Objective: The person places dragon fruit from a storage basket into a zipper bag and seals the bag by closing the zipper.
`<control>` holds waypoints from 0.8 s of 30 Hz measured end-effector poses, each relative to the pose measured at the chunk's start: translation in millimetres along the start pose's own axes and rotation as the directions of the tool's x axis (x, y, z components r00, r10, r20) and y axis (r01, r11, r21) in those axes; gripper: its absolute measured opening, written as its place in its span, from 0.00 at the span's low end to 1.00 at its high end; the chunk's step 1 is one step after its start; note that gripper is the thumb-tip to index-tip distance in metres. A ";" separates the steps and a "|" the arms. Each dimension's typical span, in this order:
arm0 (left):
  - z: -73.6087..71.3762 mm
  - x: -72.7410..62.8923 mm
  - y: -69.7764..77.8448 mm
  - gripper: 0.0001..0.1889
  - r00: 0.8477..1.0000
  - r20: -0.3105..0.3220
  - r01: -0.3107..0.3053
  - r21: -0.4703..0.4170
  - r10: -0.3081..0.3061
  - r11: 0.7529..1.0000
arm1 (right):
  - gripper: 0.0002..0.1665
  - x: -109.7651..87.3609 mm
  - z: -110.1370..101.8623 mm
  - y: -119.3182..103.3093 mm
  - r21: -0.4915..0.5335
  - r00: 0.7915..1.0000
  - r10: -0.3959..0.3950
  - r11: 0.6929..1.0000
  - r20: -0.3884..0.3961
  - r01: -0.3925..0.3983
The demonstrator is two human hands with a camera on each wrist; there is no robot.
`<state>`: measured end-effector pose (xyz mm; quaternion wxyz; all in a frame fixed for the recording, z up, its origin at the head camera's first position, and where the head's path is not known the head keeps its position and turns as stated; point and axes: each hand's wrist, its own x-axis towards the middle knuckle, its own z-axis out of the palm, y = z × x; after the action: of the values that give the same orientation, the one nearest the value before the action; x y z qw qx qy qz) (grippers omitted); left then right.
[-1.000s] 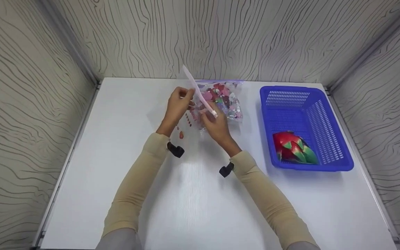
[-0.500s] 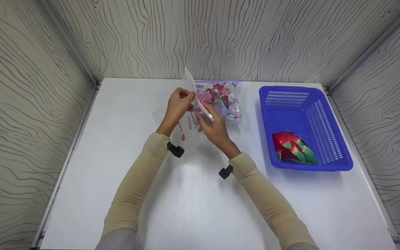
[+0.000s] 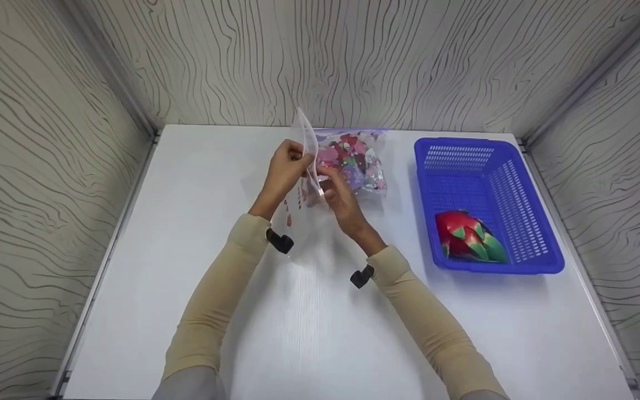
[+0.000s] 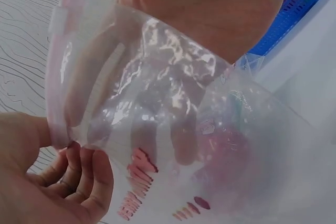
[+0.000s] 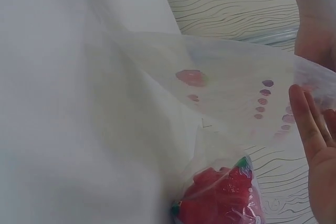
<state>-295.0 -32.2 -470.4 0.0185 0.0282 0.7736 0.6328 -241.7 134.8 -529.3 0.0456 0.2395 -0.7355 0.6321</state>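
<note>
A clear zip bag (image 3: 306,139) with a pale pink zip edge stands upright between my hands, with red berry shapes and lettering printed on it. My left hand (image 3: 286,169) pinches the zip edge between thumb and curled fingers. At the near end of that edge is my right hand (image 3: 345,204), its thumb apart from the fingers. In the left wrist view, the right hand's long fingers show through the clear film (image 4: 181,103). The bag's white slider (image 4: 58,20) sits just below its thumb. Straight fingers (image 5: 304,108) border the film in the right wrist view.
Behind my hands, a second clear bag (image 3: 353,161) with a purple zip edge lies full of pink, red and green pieces. A blue plastic basket (image 3: 431,191) on the right holds a red and green dragon fruit (image 3: 467,236). Wood-grain panels (image 3: 320,61) enclose the white table (image 3: 303,333).
My right hand has shifted slightly left, and its fingers have spread from around the zip edge. The bag's mouth edge has turned more upright. My left hand keeps its pinch.
</note>
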 end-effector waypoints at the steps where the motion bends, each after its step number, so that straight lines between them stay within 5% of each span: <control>1: -0.2 -0.3 0.1 0.12 1.000 0.001 -0.008 0.004 0.008 1.000 | 0.64 0.4 -0.4 -0.6 0.008 1.000 0.019 1.000 -0.006 -0.019; 12: 0.5 -7.4 6.5 0.10 0.990 0.086 -0.112 0.002 0.111 0.994 | 0.59 13.8 -7.2 -6.0 0.112 0.981 0.188 0.977 -0.037 -0.183; 18: 1.8 -10.9 11.7 0.08 0.976 0.139 -0.169 -0.009 0.169 0.986 | 0.32 19.8 -8.6 -13.7 0.157 0.962 0.259 0.957 -0.086 -0.244; 24: 4.3 -13.4 13.0 0.12 0.979 0.152 -0.147 0.065 0.136 0.987 | 0.24 22.8 -8.4 -18.7 0.099 0.960 0.196 0.979 -0.202 -0.179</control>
<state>-281.1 -26.3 -458.6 0.0293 0.1305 0.7896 0.5989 -256.2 134.4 -502.3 0.0535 0.1019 -0.7202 0.6841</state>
